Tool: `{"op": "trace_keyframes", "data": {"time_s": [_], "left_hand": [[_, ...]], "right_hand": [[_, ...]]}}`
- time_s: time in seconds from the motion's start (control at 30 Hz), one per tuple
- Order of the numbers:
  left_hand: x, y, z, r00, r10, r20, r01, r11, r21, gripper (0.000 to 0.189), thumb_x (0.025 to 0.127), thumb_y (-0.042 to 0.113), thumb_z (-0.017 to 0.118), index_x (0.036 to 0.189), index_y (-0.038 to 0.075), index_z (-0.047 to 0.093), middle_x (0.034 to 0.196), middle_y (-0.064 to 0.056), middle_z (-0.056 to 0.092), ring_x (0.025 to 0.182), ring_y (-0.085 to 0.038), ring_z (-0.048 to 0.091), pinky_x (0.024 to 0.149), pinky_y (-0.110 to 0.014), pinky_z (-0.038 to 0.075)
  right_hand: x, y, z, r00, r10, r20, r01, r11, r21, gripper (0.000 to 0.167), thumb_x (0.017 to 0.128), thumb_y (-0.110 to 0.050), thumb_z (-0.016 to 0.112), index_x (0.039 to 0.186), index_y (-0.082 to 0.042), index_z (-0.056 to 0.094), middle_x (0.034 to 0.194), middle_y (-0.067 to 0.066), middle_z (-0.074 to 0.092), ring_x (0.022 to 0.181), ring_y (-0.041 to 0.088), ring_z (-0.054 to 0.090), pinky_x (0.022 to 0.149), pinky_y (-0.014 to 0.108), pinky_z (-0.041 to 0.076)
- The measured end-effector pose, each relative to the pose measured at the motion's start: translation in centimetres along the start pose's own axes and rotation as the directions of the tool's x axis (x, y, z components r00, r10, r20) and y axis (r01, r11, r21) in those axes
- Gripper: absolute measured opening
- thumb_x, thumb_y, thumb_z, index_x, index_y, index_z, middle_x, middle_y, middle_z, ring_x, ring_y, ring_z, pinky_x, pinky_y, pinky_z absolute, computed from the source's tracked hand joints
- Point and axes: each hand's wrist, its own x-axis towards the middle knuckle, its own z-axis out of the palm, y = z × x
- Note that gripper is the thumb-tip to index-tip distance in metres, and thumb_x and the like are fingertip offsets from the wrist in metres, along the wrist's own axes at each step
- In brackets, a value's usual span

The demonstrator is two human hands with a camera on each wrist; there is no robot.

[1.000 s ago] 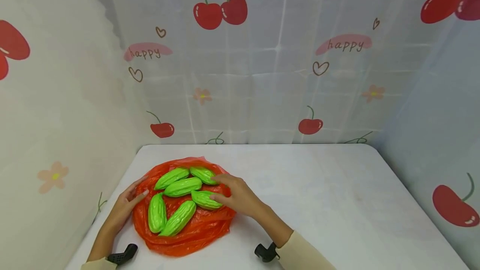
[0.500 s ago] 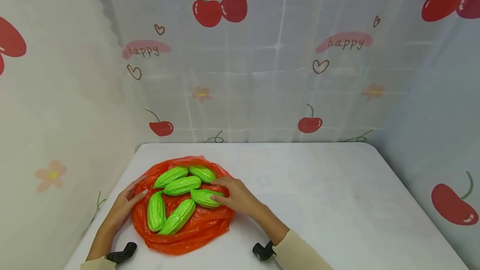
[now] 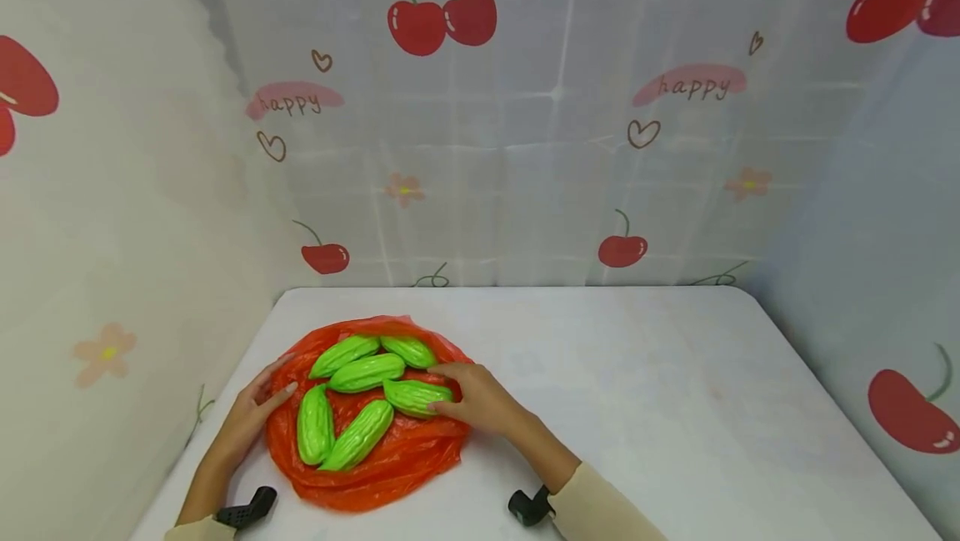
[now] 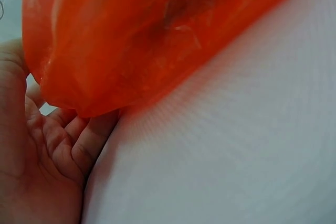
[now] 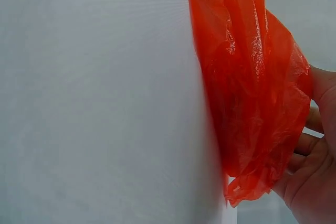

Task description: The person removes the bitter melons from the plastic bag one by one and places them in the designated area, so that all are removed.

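Observation:
Several bright green, ridged bitter melons lie in a thin red plastic bag, its mouth spread wide on the left half of the table. My left hand rests against the bag's left side, thumb over the rim and fingers fairly straight; the left wrist view shows the fingers passing behind the plastic. At the opposite side, my right hand reaches over the rim with thumb and fingers apart. Its thumb tip is right at the rightmost bitter melon. In the right wrist view, the red plastic hides part of that hand.
The white table extends to the right of the bag. A curtain printed with cherries stands behind it, with further sheets at both sides. A black wrist camera is worn on the left arm, another black camera on the right.
My right hand has drawn back slightly to the right, its fingertips leaving the upper right bitter melon they overlapped. The left hand stays in place, and the bitter melons lie as before.

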Motion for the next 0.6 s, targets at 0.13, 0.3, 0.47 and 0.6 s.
{"op": "trace_keyframes", "data": {"time_s": [0.13, 0.3, 0.47, 0.6], "left_hand": [[0.01, 0.0, 0.01, 1.0, -0.01, -0.002, 0.01, 1.0, -0.004, 0.058, 0.105, 0.022, 0.056, 0.157, 0.009, 0.035, 0.159, -0.025, 0.032, 0.124, 0.015, 0.042, 0.095, -0.007, 0.04], [-0.12, -0.09, 0.19, 1.0, -0.007, 0.003, 0.007, 1.0, -0.014, 0.059, 0.104, 0.021, 0.058, 0.157, 0.008, 0.035, 0.161, -0.026, 0.028, 0.125, 0.016, 0.04, 0.095, -0.007, 0.04], [0.26, -0.1, 0.12, 1.0, -0.001, 0.013, 0.001, 1.0, -0.018, 0.06, 0.104, 0.021, 0.059, 0.158, 0.008, 0.035, 0.162, -0.024, 0.026, 0.126, 0.016, 0.039, 0.095, -0.007, 0.04], [0.27, -0.06, 0.06, 1.0, -0.025, 0.01, 0.025, 1.0, -0.01, 0.061, 0.104, 0.022, 0.059, 0.157, 0.008, 0.035, 0.162, -0.025, 0.027, 0.124, 0.017, 0.039, 0.095, -0.007, 0.039]], "right_hand": [[-0.04, 0.13, 0.25, 0.999, -0.021, 0.027, 0.021, 1.0, -0.02, 0.059, 0.09, -0.036, 0.078, 0.139, -0.009, 0.061, 0.135, 0.0, 0.064, 0.122, 0.015, 0.059, 0.104, 0.035, 0.049], [-0.25, 0.09, 0.69, 0.996, -0.051, 0.07, 0.054, 0.998, -0.043, 0.056, 0.09, -0.035, 0.079, 0.139, -0.013, 0.062, 0.131, -0.007, 0.065, 0.117, 0.007, 0.059, 0.101, 0.03, 0.049], [-0.21, -0.14, 0.65, 0.997, -0.04, 0.062, 0.043, 0.997, -0.056, 0.055, 0.09, -0.032, 0.079, 0.139, -0.014, 0.062, 0.129, -0.007, 0.066, 0.115, 0.006, 0.059, 0.1, 0.029, 0.05], [-0.15, -0.17, 0.68, 0.997, -0.026, 0.067, 0.03, 0.997, -0.066, 0.054, 0.091, -0.031, 0.078, 0.139, -0.014, 0.062, 0.13, -0.006, 0.066, 0.117, 0.007, 0.059, 0.1, 0.03, 0.05]]}}
